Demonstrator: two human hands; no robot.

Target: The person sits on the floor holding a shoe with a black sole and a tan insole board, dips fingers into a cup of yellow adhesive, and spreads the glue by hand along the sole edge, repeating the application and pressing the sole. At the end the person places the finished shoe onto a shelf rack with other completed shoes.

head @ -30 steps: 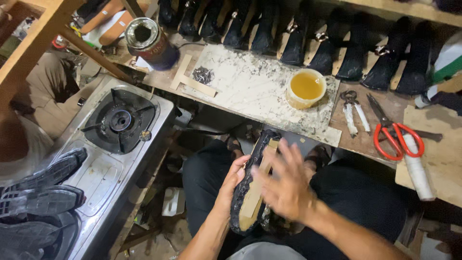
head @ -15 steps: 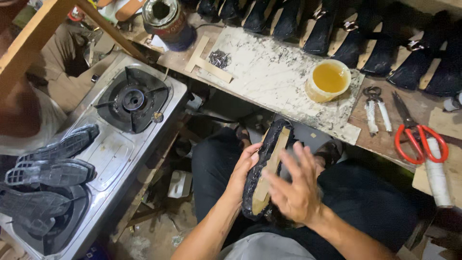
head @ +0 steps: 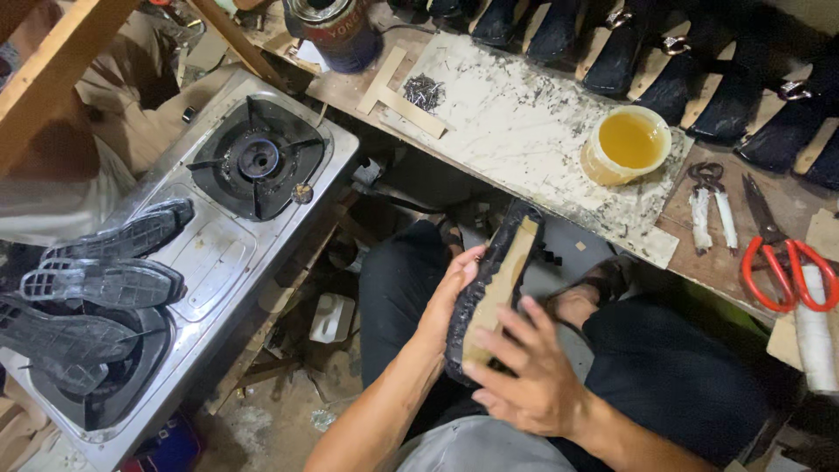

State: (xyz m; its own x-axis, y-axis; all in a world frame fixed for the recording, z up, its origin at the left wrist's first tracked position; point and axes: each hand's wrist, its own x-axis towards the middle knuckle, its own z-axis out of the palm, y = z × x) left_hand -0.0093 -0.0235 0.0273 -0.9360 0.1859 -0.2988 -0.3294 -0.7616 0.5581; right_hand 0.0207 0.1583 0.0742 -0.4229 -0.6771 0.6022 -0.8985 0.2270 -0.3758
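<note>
Shoemaking workshop: black shoe uppers (head: pixel 699 61) lined along a stained workbench (head: pixel 524 131), glue bowl (head: pixel 625 144), pincers (head: pixel 708 197), red scissors (head: pixel 782 253), soles (head: pixel 96 280) on gas stove (head: pixel 253 162).

Left hand (head: pixel 447 297) is cupped, palm turned inward, fingers curled around and thumb up top, forearm rising from the lower left. Right hand (head: pixel 523 371) lies flat with fingers (head: pixel 516 328) spread and pressing down, wrist bent, forearm coming in from the lower right.
</note>
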